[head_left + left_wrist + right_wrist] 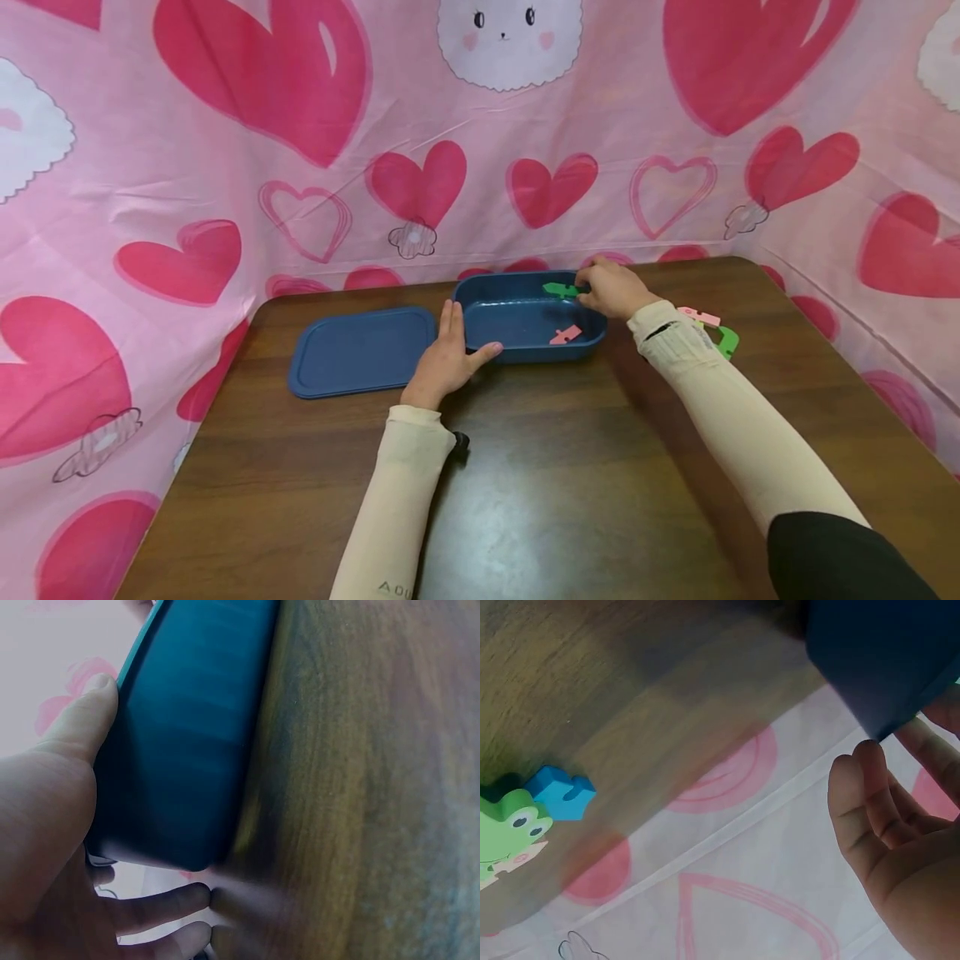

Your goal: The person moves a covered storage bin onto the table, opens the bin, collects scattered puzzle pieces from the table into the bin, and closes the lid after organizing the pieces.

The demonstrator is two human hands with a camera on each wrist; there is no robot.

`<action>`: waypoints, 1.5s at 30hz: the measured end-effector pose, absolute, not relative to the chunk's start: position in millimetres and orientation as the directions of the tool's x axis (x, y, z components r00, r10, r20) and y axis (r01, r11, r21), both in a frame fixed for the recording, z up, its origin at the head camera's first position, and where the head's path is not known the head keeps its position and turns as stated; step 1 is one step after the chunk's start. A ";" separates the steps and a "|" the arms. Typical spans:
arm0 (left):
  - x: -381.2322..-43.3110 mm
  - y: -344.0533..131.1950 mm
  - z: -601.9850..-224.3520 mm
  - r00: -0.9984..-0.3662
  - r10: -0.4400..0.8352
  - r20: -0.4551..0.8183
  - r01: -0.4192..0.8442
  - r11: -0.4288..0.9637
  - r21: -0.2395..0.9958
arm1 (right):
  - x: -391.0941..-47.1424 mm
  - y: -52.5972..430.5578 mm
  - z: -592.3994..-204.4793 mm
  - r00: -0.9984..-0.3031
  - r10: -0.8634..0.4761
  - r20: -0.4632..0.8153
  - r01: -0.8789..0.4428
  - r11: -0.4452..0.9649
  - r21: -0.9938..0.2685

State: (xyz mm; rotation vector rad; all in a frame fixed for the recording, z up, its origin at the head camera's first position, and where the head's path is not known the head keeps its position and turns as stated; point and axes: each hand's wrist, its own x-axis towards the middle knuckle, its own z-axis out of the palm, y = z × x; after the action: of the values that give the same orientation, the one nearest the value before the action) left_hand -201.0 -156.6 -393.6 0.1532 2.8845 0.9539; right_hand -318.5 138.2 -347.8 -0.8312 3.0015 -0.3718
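A blue rectangular container (517, 353) stands near the back of the table. My left hand (446, 360) is at its left end, fingers straight along the end wall and thumb on the front rim; the left wrist view shows the thumb (94, 712) against the rim. Over the back right corner, my right hand (611, 288) pinches a green arrow-shaped piece (559, 290) that points left above the container's inside. A pink arrow-shaped piece (566, 335) lies on the container's floor. In the right wrist view, the container wall hides most of what the right hand (900, 855) pinches.
Left of the container lies its flat blue lid (363, 352). Beyond the right sleeve are a pink piece (699, 317) and a green curved piece (727, 342). The right wrist view shows a green frog-faced piece (506, 829) beside a notched blue piece (559, 793). Pink heart-patterned cloth (480, 208) hangs behind the table.
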 end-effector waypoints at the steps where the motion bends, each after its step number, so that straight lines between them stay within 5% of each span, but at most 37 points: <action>1: -200.5 -156.5 -393.6 -0.990 0.125 -0.063 0.063 0.800 0.597 | -320.3 138.5 -349.2 -0.859 -0.509 0.058 -0.508 0.831 -0.226; 26: -200.9 -153.0 -397.4 -0.992 0.115 -0.042 0.069 0.811 0.582 | -334.0 126.1 -361.2 -0.835 -0.520 0.181 -0.538 0.841 -0.065; 45: -202.0 -152.8 -395.7 -0.993 0.108 -0.038 0.066 0.809 0.584 | -340.3 128.2 -372.7 -0.856 -0.473 0.208 -0.509 0.843 -0.177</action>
State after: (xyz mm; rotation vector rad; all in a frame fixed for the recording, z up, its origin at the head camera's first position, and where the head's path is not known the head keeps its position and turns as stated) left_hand -202.0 -152.8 -395.7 0.1406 2.9216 0.9383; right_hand -340.3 128.2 -372.7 -0.8489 3.1647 -0.3756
